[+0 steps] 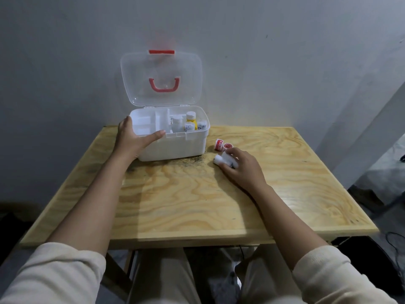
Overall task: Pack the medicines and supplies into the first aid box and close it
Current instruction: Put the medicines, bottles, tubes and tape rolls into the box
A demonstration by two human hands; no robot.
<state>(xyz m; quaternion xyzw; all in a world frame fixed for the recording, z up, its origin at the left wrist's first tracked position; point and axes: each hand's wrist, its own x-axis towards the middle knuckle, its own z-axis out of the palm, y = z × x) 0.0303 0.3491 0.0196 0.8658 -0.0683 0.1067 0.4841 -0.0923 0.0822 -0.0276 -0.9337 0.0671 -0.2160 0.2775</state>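
Observation:
A white first aid box (175, 145) stands open at the far side of the wooden table, its clear lid (161, 79) with a red handle raised upright. Several small bottles (190, 123), one yellow, stand in its right compartment; a white tray fills the left part. My left hand (133, 138) grips the box's front left corner, thumb along the front rim. My right hand (237, 164) holds white bandage rolls (221, 160) lying on the table to the right of the box. Two small red-and-white tape rolls (223, 145) lie just beyond them.
The wooden table (197, 205) has a dark smudge in front of the box. A grey wall rises right behind the box. A slanted white beam and dark clutter are on the floor to the right. My legs are under the table's near edge.

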